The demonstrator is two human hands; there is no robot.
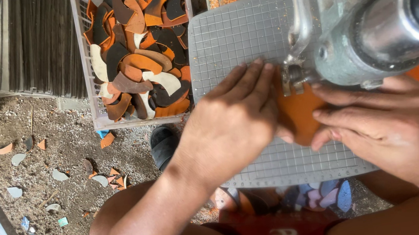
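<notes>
Pressing flat with spread fingers, the left hand point(237, 115) holds down an orange leather piece point(299, 113) on the gridded grey worktop point(232, 34), near its right edge, under the metal head of the machine point(356, 13). The right hand point(392, 126) rests open on the same piece, fingertips touching it. Beyond the worktop's left edge stands a crate point(136, 50) full of curved brown, orange and white offcuts.

a leather piece point(299, 113) is lying on the gridded surface point(241, 33), sitting under the machine head point(356, 13) and between the left hand point(236, 121) and the right hand point(392, 126). a crate point(88, 58) holding cut pieces point(141, 49) is standing to the left of the surface, and scraps point(55, 177) are lying on the floor point(66, 141) before the crate.
</notes>
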